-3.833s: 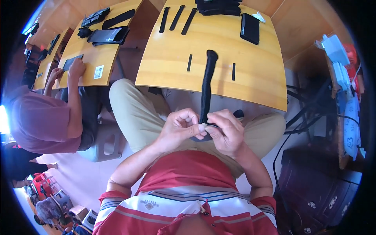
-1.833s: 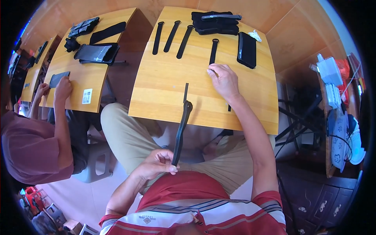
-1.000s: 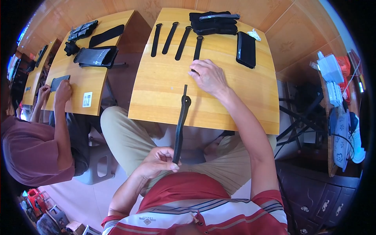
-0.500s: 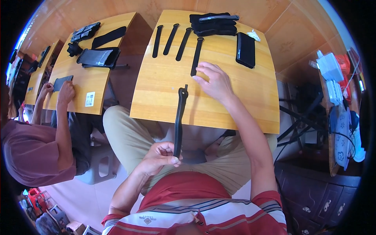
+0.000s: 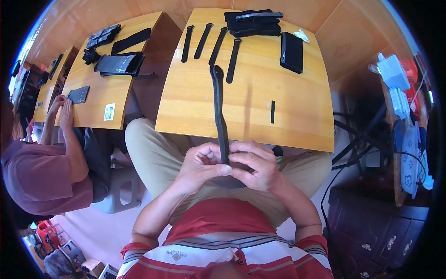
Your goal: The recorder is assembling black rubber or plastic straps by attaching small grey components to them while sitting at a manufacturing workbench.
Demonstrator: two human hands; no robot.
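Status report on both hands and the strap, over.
Left hand pinching black strap at near end; right hand at same end. Four similar straps lying on table. No obstruction visible at hands.

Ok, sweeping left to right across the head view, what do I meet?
Purple-shirted co-worker, white label, person's left hand, long black strap, person's right hand, black pouch, dark cabinet.

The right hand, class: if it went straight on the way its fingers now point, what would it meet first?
The long black strap: the right hand's fingers point leftward at its lower end and seem to touch it, though depth is unclear. The left hand lies just beyond.
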